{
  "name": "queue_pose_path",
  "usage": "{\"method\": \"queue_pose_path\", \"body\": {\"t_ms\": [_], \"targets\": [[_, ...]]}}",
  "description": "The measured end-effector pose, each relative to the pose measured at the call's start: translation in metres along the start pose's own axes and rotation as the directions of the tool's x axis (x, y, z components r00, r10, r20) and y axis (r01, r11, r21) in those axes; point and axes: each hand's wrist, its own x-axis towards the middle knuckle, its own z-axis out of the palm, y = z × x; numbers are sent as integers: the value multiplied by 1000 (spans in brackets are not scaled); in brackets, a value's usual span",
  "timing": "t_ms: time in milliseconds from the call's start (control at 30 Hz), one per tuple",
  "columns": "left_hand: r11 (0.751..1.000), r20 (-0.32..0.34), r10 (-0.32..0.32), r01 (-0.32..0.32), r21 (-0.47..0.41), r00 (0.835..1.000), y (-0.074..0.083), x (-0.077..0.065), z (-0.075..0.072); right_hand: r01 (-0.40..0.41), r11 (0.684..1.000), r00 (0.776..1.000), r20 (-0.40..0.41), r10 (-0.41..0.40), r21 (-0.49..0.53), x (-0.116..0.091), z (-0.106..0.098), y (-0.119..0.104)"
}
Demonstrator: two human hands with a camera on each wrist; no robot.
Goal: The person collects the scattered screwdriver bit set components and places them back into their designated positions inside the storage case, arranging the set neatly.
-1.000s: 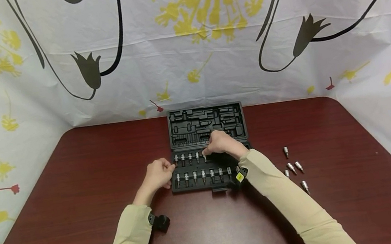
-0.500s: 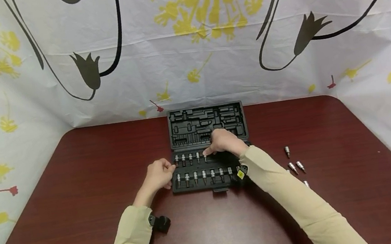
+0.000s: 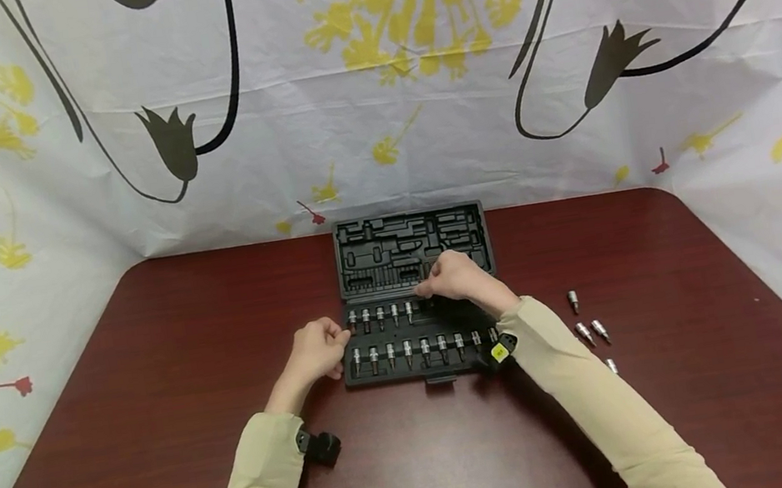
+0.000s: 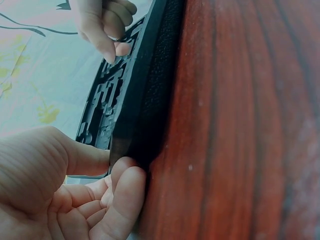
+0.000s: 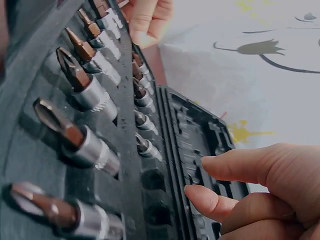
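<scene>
An open black socket case [image 3: 440, 321] lies on the table, its lid tilted back. Silver bit sockets [image 5: 92, 150] with pointed or flat tips lie in two rows in its tray. My left hand [image 3: 317, 349] grips the case's left edge; in the left wrist view the thumb [image 4: 87, 159] is on top and curled fingers are underneath. Over the back row hovers my right hand [image 3: 452, 275], just right of the last bit socket [image 3: 410, 313] there. The right wrist view shows its thumb and forefinger apart, nothing between them. Vacant slots [image 5: 157, 212] lie close by.
Several loose bit sockets [image 3: 585, 334] lie on the dark red table [image 3: 695, 401] to the right of my right forearm. A patterned white sheet [image 3: 371, 112] hangs behind the table. Moulded recesses fill the case's lid [image 3: 363, 257]. A latch [image 3: 441, 379] sticks out in front.
My right hand has let go of the last bit socket in the back row and moved right and slightly up. That bit socket stays in its slot. The left hand keeps its place.
</scene>
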Motion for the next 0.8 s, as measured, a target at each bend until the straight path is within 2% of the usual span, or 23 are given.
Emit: {"method": "queue_pose_path", "body": {"t_ms": [567,800], "targets": [[1000,6,-12,12,-4,1000,1,-1,0,10,998,998,-61,-6,67,-24,-15,28],[1000,-3,-9,9,13,1000,1,-1,2,13,999,995,-101,-9,36,-35,-24,43]]}}
